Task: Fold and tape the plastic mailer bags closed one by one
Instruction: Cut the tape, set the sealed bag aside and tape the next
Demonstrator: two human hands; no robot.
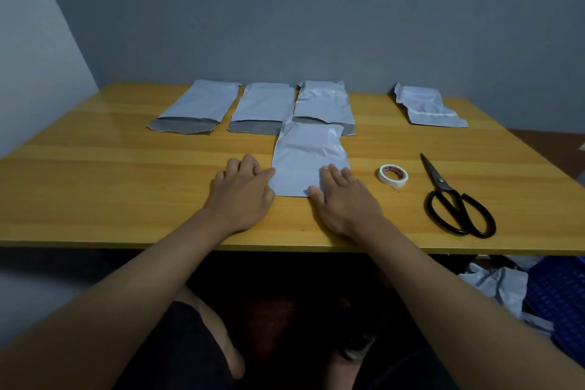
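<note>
A pale grey mailer bag [307, 155] lies flat on the wooden table [126, 168] in front of me. My right hand [343, 199] presses flat on its near right corner with straight fingers. My left hand [243, 193] rests at the bag's near left edge, fingertips touching the plastic. Three more mailer bags lie in a row behind: the left bag [199, 104], the middle bag [264, 104] and the right bag [324, 101], with darker flaps showing along their near ends. A white tape roll [393, 175] sits to the right of my right hand.
Black scissors [456, 203] lie shut at the near right of the table. A crumpled mailer bag [427, 106] lies at the far right. Below the table edge on the right are more crumpled bags [497, 288] and a blue crate [560, 294].
</note>
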